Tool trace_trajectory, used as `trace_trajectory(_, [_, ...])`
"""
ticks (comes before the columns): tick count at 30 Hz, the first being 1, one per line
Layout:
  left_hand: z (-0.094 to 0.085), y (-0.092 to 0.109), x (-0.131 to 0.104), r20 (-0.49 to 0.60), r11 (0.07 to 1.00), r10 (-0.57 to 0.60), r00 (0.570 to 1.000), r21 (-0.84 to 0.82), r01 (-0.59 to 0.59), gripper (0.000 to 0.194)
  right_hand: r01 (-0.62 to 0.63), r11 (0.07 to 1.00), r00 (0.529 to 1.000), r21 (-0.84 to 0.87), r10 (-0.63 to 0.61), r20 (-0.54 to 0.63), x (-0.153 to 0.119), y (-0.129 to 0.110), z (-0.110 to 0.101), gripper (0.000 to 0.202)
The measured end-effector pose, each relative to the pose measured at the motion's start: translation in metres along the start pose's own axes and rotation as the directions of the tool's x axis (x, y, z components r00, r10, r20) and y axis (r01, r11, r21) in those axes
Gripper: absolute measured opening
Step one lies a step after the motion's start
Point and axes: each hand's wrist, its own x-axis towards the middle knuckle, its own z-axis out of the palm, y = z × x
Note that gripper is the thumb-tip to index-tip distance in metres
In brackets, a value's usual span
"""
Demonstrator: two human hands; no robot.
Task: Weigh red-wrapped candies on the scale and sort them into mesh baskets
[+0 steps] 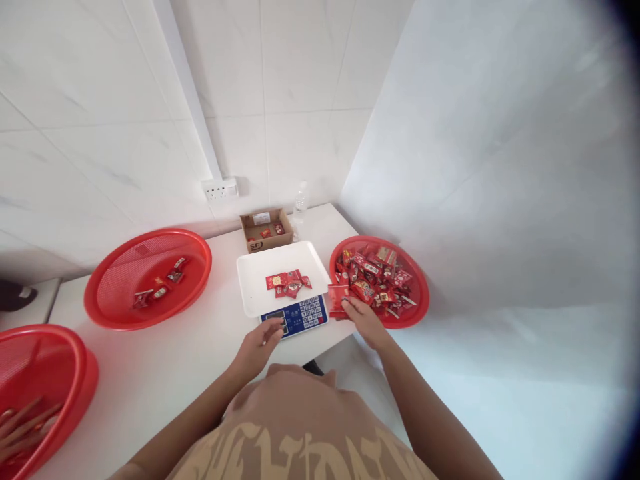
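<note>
Red packet (339, 295) in right hand's fingers (350, 305)

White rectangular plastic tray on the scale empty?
No: small red printed packets lie on the white rectangular plastic tray.

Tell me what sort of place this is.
Probably a small weighing or packing station: a digital scale with a white tray stands on a white table, beside a red basket heaped with small wrapped packets.

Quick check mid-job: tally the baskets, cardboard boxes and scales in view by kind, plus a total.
Red baskets: 3, one cut off by the frame edge
Cardboard box: 1
Scale: 1
Total: 5
</note>
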Motion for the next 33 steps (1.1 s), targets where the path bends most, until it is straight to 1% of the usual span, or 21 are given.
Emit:
trace_trajectory(2, [0.009,0.019,0.001,0.094,0.991,0.007,0.996,-0.134,0.005,0.044,0.027,0.999,0.987,0.044,-0.033,0.154,-0.009,-0.021,0.026,0.039])
trace_trajectory(4, [0.015,0.033,0.001,0.173,0.973,0.024,0.985,-0.232,0.017,0.048,0.053,0.997,0.956,0.058,-0.067,0.285,-0.019,-0.039,0.047,0.038])
trace_trajectory(6, [0.019,0.04,0.001,0.218,0.954,0.029,0.976,-0.298,0.038,0.046,0.069,0.996,0.937,0.047,-0.081,0.341,-0.027,-0.05,0.062,0.037])
trace_trajectory(8, [0.02,0.039,-0.001,0.221,0.944,0.019,0.975,-0.325,0.056,0.044,0.076,0.997,0.933,0.021,-0.079,0.352,-0.034,-0.053,0.07,0.034])
trace_trajectory(11, [0.019,0.028,-0.004,0.198,0.952,0.009,0.98,-0.302,0.052,0.043,0.081,0.996,0.936,-0.036,-0.063,0.346,-0.04,-0.048,0.071,0.03])
trace_trajectory(13, [0.017,0.021,-0.006,0.165,0.965,0.025,0.986,-0.262,0.02,0.042,0.058,0.996,0.95,-0.071,-0.033,0.311,-0.042,-0.043,0.068,0.037])
trace_trajectory(15, [0.016,0.019,-0.009,0.166,0.984,0.062,0.984,-0.176,-0.032,0.038,0.042,0.994,0.966,-0.097,-0.016,0.256,-0.044,-0.042,0.065,0.044])
trace_trajectory(16, [0.016,0.019,-0.01,0.193,0.992,0.082,0.978,-0.114,-0.06,0.033,0.05,0.992,0.971,-0.116,-0.021,0.238,-0.045,-0.043,0.064,0.042])
trace_trajectory(19, [0.017,0.023,-0.014,0.326,0.988,0.115,0.938,0.058,-0.141,0.019,0.103,0.966,0.966,-0.236,-0.041,0.255,-0.047,-0.051,0.062,0.017])
trace_trajectory(20, [0.018,0.025,-0.014,0.362,0.984,0.117,0.925,0.085,-0.158,0.017,0.113,0.953,0.962,-0.281,-0.034,0.271,-0.047,-0.054,0.063,0.013])
trace_trajectory(21, [0.018,0.027,-0.015,0.383,0.982,0.115,0.916,0.098,-0.164,0.016,0.114,0.943,0.959,-0.314,-0.022,0.282,-0.048,-0.057,0.064,0.014])
trace_trajectory(23, [0.019,0.032,-0.016,0.39,0.987,0.096,0.916,0.085,-0.14,0.016,0.105,0.936,0.96,-0.336,-0.007,0.281,-0.05,-0.061,0.068,0.018])
trace_trajectory(27, [0.015,0.04,-0.016,0.391,0.998,0.057,0.919,-0.006,-0.06,0.018,0.095,0.952,0.968,-0.292,-0.02,0.249,-0.052,-0.065,0.075,0.02])
trace_trajectory(30, [0.011,0.043,-0.017,0.415,0.995,0.066,0.908,-0.092,-0.03,0.022,0.095,0.96,0.96,-0.265,-0.018,0.28,-0.052,-0.066,0.076,0.02])
trace_trajectory(31, [0.01,0.042,-0.017,0.425,0.992,0.075,0.902,-0.127,-0.023,0.024,0.102,0.955,0.956,-0.278,-0.017,0.292,-0.052,-0.067,0.074,0.02])
trace_trajectory(33, [0.008,0.042,-0.017,0.457,0.981,0.097,0.884,-0.196,-0.006,0.026,0.127,0.925,0.952,-0.358,-0.012,0.307,-0.052,-0.067,0.072,0.023])
